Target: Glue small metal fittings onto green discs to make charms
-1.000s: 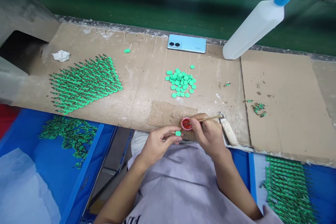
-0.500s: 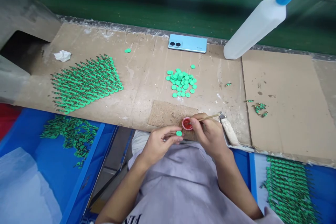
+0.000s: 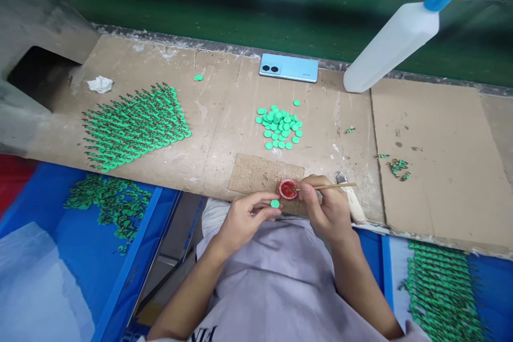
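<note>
Between the fingertips of my left hand [image 3: 245, 220] is a small green disc [image 3: 274, 203], close to the table's front edge. My right hand [image 3: 326, 206] is closed on a thin wooden stick [image 3: 336, 186], whose tip reaches into a small round pot of red liquid [image 3: 288, 189]. The pot stands at the right part of a rough brown board [image 3: 256, 171], just above the green disc. Beyond the board lies a loose pile of green discs [image 3: 280, 125].
Rows of green discs with dark pins [image 3: 136, 128] cover the left side. A blue phone [image 3: 288, 67] and a white bottle [image 3: 393, 45] are at the back. A wrapped-handle blade [image 3: 354, 207] lies beside my right hand. Blue trays [image 3: 96, 248] hold more green pieces.
My right hand has moved slightly right, and the stick has swung to lie flatter, its tip now at the red liquid. My left hand still holds the disc. The whole view has shifted slightly.
</note>
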`<control>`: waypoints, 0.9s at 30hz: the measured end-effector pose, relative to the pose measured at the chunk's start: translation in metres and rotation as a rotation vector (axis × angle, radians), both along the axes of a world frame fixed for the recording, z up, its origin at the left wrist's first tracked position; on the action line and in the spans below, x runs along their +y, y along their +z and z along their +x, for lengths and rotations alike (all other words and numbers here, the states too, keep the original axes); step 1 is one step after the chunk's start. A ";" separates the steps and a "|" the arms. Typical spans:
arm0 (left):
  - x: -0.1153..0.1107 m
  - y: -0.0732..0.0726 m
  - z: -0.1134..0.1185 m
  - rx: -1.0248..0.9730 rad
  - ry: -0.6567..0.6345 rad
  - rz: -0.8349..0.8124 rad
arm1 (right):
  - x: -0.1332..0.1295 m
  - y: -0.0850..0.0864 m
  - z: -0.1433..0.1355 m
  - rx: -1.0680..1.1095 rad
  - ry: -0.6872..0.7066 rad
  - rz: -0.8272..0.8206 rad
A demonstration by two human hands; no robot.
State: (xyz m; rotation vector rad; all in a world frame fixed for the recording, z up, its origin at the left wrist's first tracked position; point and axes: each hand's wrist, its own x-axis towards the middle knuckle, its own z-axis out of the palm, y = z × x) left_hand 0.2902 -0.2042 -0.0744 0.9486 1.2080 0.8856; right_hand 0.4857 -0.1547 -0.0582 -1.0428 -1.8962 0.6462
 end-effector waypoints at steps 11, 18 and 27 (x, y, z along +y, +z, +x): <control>-0.001 -0.003 0.001 -0.063 0.000 -0.002 | -0.009 -0.004 -0.005 0.219 0.271 0.019; -0.001 -0.004 0.002 -0.075 -0.002 -0.014 | -0.008 -0.002 -0.007 0.188 0.272 0.010; -0.002 -0.004 0.001 -0.055 -0.016 0.008 | -0.010 -0.004 -0.005 0.134 0.300 0.015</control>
